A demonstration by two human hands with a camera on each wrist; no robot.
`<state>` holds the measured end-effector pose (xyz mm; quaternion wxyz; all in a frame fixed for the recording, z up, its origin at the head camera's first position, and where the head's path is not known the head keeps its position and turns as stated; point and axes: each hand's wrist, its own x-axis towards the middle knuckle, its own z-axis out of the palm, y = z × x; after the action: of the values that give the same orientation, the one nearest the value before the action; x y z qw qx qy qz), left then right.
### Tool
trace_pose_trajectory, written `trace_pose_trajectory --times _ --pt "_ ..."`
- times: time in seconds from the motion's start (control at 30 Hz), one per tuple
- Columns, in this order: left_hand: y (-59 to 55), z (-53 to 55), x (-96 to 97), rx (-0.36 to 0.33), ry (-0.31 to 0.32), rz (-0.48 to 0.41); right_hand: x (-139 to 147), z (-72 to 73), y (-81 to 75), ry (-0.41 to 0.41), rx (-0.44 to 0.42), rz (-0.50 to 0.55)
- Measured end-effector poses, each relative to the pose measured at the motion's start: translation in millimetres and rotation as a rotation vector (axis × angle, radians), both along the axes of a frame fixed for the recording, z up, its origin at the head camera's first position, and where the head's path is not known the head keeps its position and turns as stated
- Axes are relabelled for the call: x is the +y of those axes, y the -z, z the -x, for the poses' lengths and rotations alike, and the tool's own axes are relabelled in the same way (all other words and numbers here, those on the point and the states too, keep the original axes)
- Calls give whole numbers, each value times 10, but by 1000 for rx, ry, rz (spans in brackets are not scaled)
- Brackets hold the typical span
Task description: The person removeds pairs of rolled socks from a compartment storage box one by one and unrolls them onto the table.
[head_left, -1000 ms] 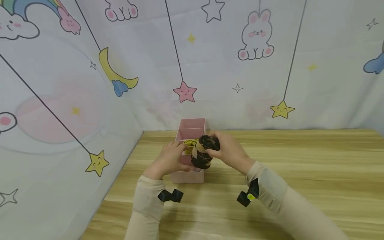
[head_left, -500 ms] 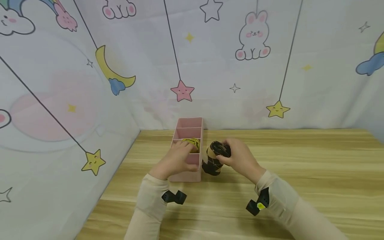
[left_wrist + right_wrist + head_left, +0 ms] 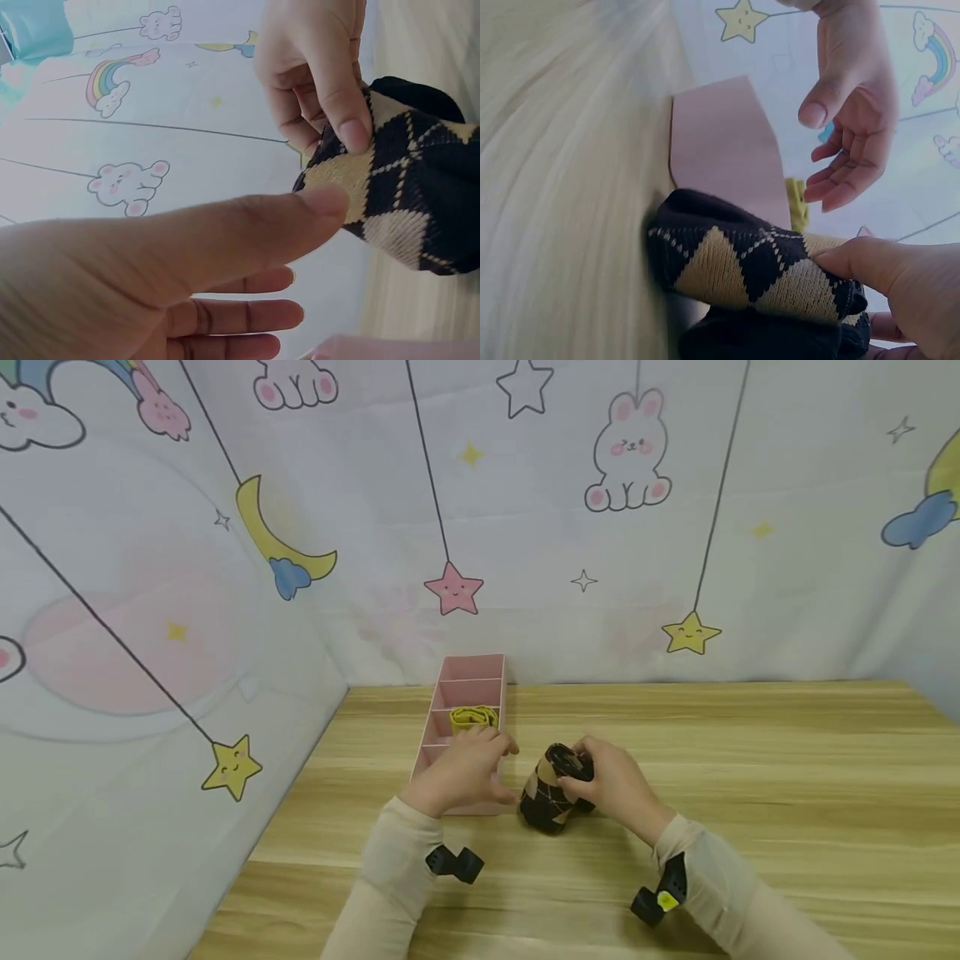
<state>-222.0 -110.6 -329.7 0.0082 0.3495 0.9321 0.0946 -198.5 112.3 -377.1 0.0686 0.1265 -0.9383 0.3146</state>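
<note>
My right hand (image 3: 618, 785) grips a rolled argyle sock (image 3: 545, 797), patterned in black and tan diamonds, just above the table to the right of the pink box (image 3: 503, 693). In the right wrist view, thumb and fingers pinch one end of the sock (image 3: 712, 270); a plain black part hangs beneath. My left hand (image 3: 461, 772) hovers over the front of the box with relaxed, parted fingers, holding nothing. Its thumb is near the sock, and in the right wrist view the left hand (image 3: 859, 112) looks apart from it. A yellow rolled cloth (image 3: 474, 718) sits in a middle compartment.
The box is divided into several compartments, its front ones partly hidden by my left hand. It stands on a wood-grain table (image 3: 712, 760). Behind and to the left hangs a white cloth backdrop (image 3: 525, 527) printed with stars and rabbits.
My right hand has carried the argyle sock from above the box out to the right and nearer to me. My left hand has drawn back from the yellow roll toward the box's front.
</note>
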Motion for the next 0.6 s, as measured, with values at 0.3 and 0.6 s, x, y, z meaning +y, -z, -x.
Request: trace_pose_trajectory --times 0.3,0.6 --pt "132 -32 237 65 24 73 137 30 97 49 17 -19" --pt "301 -75 460 269 90 57 265 94 126 52 -36 -60"
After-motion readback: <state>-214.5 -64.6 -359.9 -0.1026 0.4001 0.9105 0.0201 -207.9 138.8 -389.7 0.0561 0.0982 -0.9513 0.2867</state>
